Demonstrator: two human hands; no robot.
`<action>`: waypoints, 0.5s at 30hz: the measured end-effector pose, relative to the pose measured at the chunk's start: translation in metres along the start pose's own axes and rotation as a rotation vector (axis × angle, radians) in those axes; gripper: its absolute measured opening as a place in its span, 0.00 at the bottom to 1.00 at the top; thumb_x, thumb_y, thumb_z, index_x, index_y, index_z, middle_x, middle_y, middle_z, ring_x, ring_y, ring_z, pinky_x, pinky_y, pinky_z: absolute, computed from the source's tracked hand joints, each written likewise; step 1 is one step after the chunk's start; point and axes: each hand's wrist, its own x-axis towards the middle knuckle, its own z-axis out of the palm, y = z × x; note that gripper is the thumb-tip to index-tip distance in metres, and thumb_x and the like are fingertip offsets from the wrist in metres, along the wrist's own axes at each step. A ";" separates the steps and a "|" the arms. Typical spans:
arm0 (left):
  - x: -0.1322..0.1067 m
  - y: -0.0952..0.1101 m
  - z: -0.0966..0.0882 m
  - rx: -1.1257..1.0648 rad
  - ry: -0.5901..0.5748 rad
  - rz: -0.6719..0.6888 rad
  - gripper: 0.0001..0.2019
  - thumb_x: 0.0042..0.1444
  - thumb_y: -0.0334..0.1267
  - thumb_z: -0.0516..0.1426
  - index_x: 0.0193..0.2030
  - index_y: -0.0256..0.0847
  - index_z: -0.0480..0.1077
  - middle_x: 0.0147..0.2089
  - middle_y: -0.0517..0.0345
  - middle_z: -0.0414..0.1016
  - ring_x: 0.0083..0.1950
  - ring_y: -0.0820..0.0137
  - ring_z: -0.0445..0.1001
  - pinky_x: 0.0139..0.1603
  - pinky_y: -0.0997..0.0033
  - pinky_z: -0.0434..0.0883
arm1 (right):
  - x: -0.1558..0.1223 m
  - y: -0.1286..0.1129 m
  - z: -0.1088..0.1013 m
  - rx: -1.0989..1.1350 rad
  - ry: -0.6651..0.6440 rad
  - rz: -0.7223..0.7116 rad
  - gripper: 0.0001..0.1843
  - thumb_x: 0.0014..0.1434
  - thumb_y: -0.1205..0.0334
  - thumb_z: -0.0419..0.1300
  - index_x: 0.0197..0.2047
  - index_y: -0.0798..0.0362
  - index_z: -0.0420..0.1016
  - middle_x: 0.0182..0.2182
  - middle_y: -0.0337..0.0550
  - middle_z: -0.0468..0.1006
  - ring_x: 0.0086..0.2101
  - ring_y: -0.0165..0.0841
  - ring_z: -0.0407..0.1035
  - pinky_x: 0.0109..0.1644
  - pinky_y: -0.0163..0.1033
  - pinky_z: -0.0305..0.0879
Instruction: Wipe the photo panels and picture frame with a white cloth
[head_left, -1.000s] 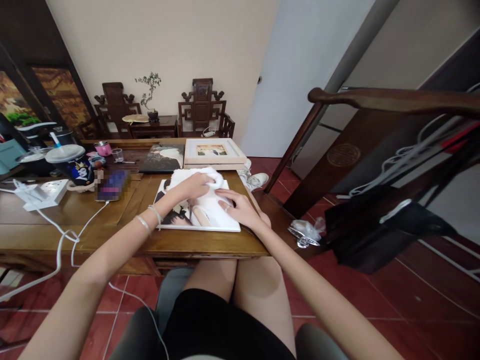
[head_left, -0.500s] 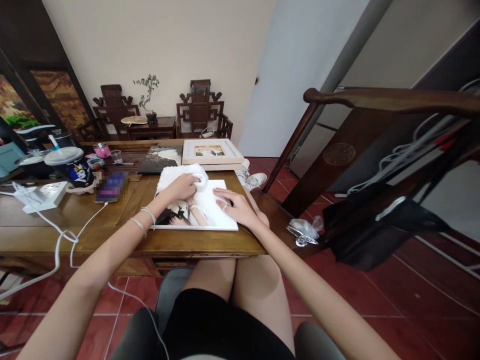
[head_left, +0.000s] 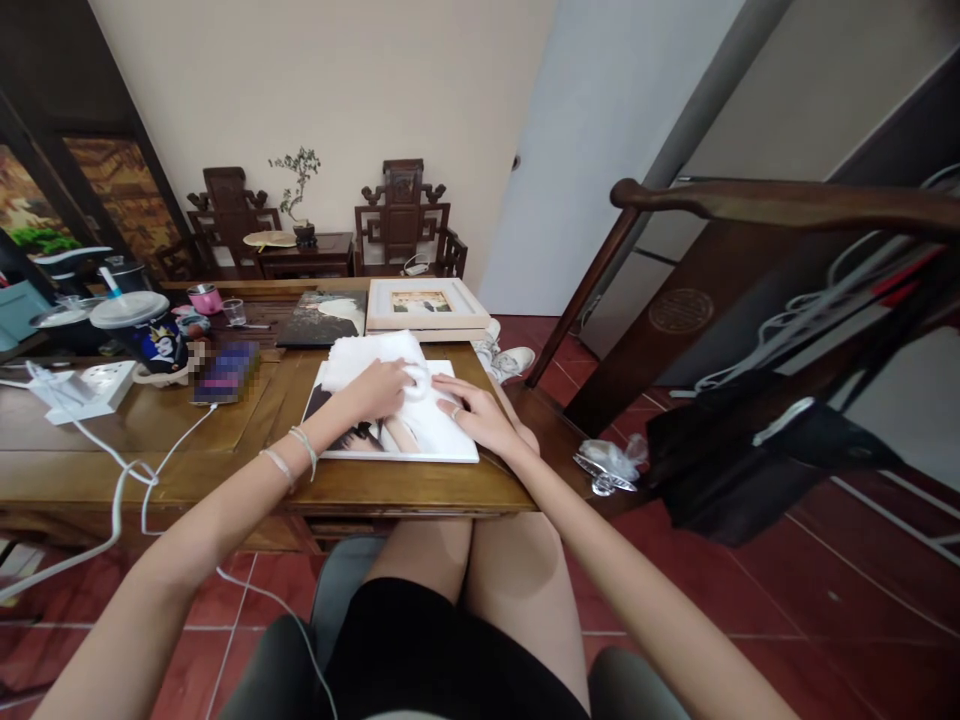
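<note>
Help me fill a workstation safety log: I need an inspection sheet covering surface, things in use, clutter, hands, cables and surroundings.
Surface: wooden table, glossy brown top.
Things in use: white cloth lying bunched over part of a photo panel.
Clutter: lidded cup, pink cup and phone at left; white-framed picture and dark picture behind the panel.
Hands: left hand grips the cloth; right hand rests on the panel, fingers extended.
Cables: white cables cross near the front edge and hang over it; power strip at left.
Surroundings: dark wooden chairs, potted plant, red tiled floor.
</note>
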 end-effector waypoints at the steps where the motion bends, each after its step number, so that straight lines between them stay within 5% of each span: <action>1: -0.007 0.007 -0.005 0.006 -0.035 0.007 0.14 0.56 0.23 0.49 0.40 0.34 0.76 0.58 0.41 0.72 0.53 0.60 0.74 0.55 0.61 0.68 | 0.000 0.000 0.000 0.002 -0.002 -0.004 0.19 0.59 0.63 0.59 0.53 0.51 0.78 0.58 0.49 0.73 0.60 0.42 0.65 0.68 0.51 0.55; 5: -0.048 0.048 -0.030 -0.021 -0.140 0.049 0.14 0.57 0.26 0.49 0.39 0.34 0.76 0.63 0.40 0.67 0.55 0.57 0.74 0.58 0.56 0.66 | 0.000 0.000 0.001 -0.007 0.005 -0.025 0.20 0.59 0.64 0.58 0.54 0.52 0.77 0.58 0.49 0.73 0.60 0.41 0.65 0.67 0.50 0.56; 10: -0.095 0.097 -0.054 -0.095 -0.190 0.115 0.14 0.54 0.24 0.50 0.40 0.37 0.76 0.67 0.48 0.64 0.67 0.56 0.62 0.64 0.53 0.61 | 0.000 0.001 0.002 -0.020 0.014 -0.034 0.20 0.59 0.65 0.57 0.54 0.53 0.77 0.57 0.50 0.73 0.60 0.41 0.65 0.67 0.50 0.56; 15: -0.086 0.095 -0.058 -0.143 -0.230 0.011 0.16 0.57 0.26 0.49 0.41 0.38 0.76 0.65 0.47 0.66 0.62 0.57 0.69 0.59 0.59 0.68 | 0.000 0.001 0.001 -0.026 0.010 -0.044 0.20 0.59 0.65 0.57 0.54 0.51 0.77 0.57 0.48 0.74 0.60 0.40 0.65 0.67 0.50 0.56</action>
